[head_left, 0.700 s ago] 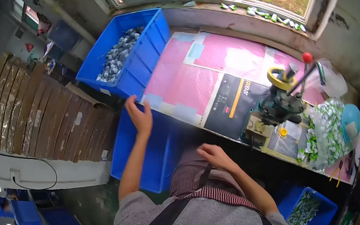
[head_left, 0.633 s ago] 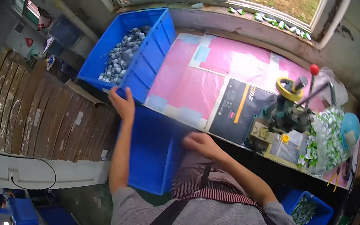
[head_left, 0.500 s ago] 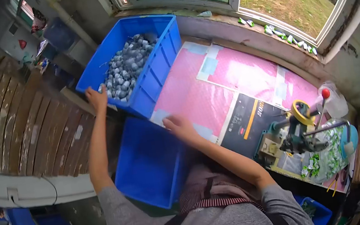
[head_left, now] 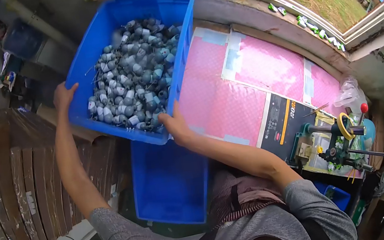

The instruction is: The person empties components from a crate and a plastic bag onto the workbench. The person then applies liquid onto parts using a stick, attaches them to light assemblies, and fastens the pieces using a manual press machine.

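Observation:
A large blue plastic bin (head_left: 184,63) is filled with small grey-and-white, bulb-like parts (head_left: 132,74), some with thin wire ends. On the bin's left side, my left hand (head_left: 65,96) grips the wall near the rim. My right hand (head_left: 176,125) holds the near right corner, its lower fingers partly hidden. Below the near end of this bin stands a second blue bin (head_left: 170,188), its bare bottom showing and its far end covered by the full one.
To the right is a worktable with a pink covering (head_left: 235,108) and a dark printed panel (head_left: 278,124). A hand-lever press (head_left: 342,134) stands at its right end. Stacked brown cardboard (head_left: 27,191) lines the left. Green-and-white pieces (head_left: 310,26) lie along the windowsill.
The full bin appears larger and closer. My left hand has shifted from its near left corner to its left side. My right hand has gone from the table edge to the near right corner.

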The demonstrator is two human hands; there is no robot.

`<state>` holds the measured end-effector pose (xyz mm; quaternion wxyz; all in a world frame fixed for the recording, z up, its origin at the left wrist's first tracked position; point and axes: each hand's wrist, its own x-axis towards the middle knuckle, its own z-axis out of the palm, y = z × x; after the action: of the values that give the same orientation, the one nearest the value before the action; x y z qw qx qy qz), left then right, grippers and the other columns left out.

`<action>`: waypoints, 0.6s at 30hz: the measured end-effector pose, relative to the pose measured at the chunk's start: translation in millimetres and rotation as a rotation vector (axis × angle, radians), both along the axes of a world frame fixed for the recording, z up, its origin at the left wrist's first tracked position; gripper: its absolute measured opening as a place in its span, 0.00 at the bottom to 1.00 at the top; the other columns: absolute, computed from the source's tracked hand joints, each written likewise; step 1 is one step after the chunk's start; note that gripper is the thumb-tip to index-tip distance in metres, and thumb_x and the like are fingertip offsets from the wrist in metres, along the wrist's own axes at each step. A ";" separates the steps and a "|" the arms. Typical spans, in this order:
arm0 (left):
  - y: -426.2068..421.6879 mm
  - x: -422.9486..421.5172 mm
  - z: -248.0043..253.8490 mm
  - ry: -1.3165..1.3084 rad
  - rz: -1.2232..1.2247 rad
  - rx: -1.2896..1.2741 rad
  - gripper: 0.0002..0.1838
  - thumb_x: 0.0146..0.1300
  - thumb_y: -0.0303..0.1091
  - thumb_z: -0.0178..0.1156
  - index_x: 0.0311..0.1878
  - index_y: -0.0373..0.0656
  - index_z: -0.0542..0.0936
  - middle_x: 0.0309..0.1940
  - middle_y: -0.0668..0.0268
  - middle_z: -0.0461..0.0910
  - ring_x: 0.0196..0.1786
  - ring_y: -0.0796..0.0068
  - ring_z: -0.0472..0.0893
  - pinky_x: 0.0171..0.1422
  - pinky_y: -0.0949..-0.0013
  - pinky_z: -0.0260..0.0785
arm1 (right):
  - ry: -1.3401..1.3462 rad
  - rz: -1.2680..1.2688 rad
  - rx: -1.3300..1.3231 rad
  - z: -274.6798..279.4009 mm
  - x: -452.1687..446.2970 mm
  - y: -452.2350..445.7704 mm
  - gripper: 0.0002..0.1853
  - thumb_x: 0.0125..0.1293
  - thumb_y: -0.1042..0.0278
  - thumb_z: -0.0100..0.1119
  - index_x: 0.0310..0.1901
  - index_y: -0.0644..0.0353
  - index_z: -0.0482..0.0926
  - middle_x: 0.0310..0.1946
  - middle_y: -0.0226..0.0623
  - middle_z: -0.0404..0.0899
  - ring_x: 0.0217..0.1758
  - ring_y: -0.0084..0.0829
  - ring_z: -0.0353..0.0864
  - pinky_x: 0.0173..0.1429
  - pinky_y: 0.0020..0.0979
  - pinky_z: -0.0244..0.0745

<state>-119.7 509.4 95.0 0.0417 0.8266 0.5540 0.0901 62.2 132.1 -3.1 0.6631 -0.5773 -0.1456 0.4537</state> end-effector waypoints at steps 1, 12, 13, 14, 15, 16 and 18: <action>1.1 5.1 10.5 0.027 -0.035 -0.001 0.25 0.58 0.55 0.69 0.51 0.46 0.85 0.45 0.51 0.86 0.51 0.47 0.84 0.54 0.50 0.75 | -0.036 -0.041 0.026 0.0 0.6 -10.3 0.45 0.61 0.64 0.57 0.76 0.70 0.47 0.63 0.57 0.69 0.63 0.47 0.72 0.69 0.39 0.66; -194.8 116.6 210.9 0.362 -0.460 0.422 0.13 0.67 0.39 0.61 0.48 0.41 0.76 0.33 0.50 0.85 0.40 0.41 0.84 0.43 0.44 0.75 | -0.206 -0.381 -0.113 -31.4 -23.4 -70.4 0.29 0.73 0.58 0.56 0.66 0.71 0.62 0.58 0.57 0.74 0.62 0.48 0.75 0.68 0.42 0.68; -233.9 132.5 214.9 0.418 -0.468 0.434 0.12 0.67 0.37 0.60 0.46 0.40 0.75 0.32 0.49 0.85 0.39 0.41 0.84 0.42 0.43 0.75 | -0.226 -0.385 -0.146 -44.6 -24.2 -73.7 0.31 0.74 0.56 0.57 0.66 0.72 0.62 0.58 0.59 0.74 0.63 0.51 0.75 0.68 0.43 0.67; -263.7 148.1 218.5 0.473 -0.470 0.457 0.10 0.67 0.35 0.59 0.45 0.40 0.74 0.31 0.49 0.84 0.38 0.41 0.84 0.42 0.43 0.76 | -0.260 -0.367 -0.197 -57.9 -20.0 -72.7 0.30 0.74 0.54 0.56 0.64 0.72 0.63 0.56 0.63 0.75 0.61 0.55 0.76 0.66 0.46 0.69; -280.6 161.7 213.1 0.482 -0.537 0.518 0.07 0.66 0.32 0.57 0.41 0.39 0.73 0.29 0.48 0.84 0.38 0.42 0.85 0.43 0.45 0.77 | -0.303 -0.348 -0.240 -72.1 -6.8 -67.9 0.29 0.74 0.53 0.55 0.62 0.72 0.64 0.53 0.66 0.76 0.58 0.60 0.77 0.63 0.49 0.70; -303.6 179.1 210.1 0.506 -0.529 0.520 0.07 0.64 0.30 0.58 0.41 0.38 0.74 0.29 0.47 0.84 0.38 0.44 0.86 0.44 0.47 0.79 | -0.352 -0.326 -0.290 -87.3 8.2 -68.5 0.28 0.75 0.52 0.54 0.59 0.72 0.64 0.51 0.70 0.77 0.56 0.65 0.78 0.61 0.51 0.72; -322.1 201.8 186.6 0.486 -0.551 0.521 0.09 0.67 0.32 0.57 0.40 0.35 0.76 0.30 0.47 0.84 0.37 0.47 0.87 0.43 0.49 0.80 | -0.415 -0.301 -0.376 -115.4 44.7 -79.9 0.29 0.75 0.49 0.53 0.58 0.72 0.66 0.49 0.70 0.78 0.53 0.66 0.79 0.58 0.54 0.73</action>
<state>82.1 187.4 281.6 -0.2767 0.9233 0.2659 0.0152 106.9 52.2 -118.5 0.5605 -0.7851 -0.1042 0.2419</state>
